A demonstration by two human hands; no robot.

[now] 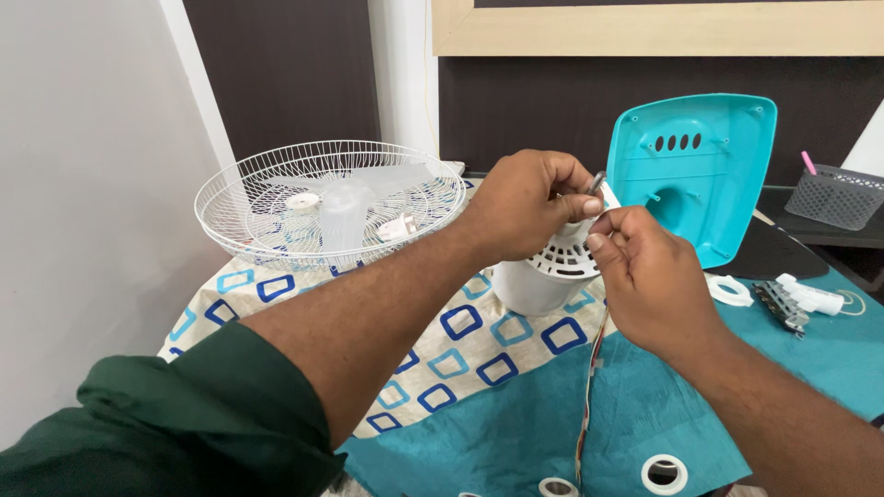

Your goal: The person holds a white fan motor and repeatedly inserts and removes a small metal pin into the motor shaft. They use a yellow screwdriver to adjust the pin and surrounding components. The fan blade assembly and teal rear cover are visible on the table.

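**Two hands close on a fan motor's metal shaft over a cloth-covered table**

A teal fabric cover with white eyelet rings along its near edge spreads across the lower right of the frame; over it, at centre and left, lies a cream cloth printed with blue and light-blue rounded squares; a plain grey-white wall fills the left side, dark brown panels and a pale wooden frame run across the top.

At centre, the white cylindrical plastic fan motor housing with a slotted top stands upright on the patterned cloth; its short metal shaft rises from the top; the left hand, reaching in from a dark green sleeve, is curled with thumb and forefinger pinched on the shaft; the right hand, just beside it, has its fingertips drawn together at the base of the shaft, though what they grip cannot be told; a bundle of coloured wires trails from the housing to the bottom edge.

In the upper left, a white wire fan guard holds a translucent plastic fan blade; at upper right a turquoise squarish plastic rear cover with four oval slots stands tilted; beside it on the right lie a white plastic ring and a small white switch block; a grey mesh basket sits at the far right edge.
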